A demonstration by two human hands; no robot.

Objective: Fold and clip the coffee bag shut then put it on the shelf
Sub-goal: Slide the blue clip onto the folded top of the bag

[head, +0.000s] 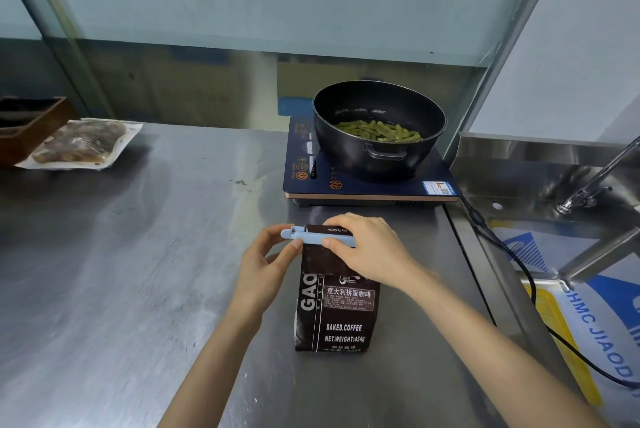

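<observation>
A dark brown coffee bag point(334, 316) stands upright on the steel counter point(138, 271), its top folded over. A light blue bar clip point(311, 237) lies across the folded top. My left hand point(268, 261) pinches the clip's left end with thumb and fingers. My right hand point(367, 247) covers the clip's right part and the fold, thumb pressing on the clip's front. Whether the clip is latched I cannot tell. No shelf is in view.
Behind the bag sits an induction cooker point(363, 185) bearing a black pot point(379, 129) of green beans. Its black cable point(519, 271) runs right past a sink point(554, 185) and tap point(595, 181). At far left lie a vacuum-packed food pouch point(81, 145) and a wooden box point(24, 126).
</observation>
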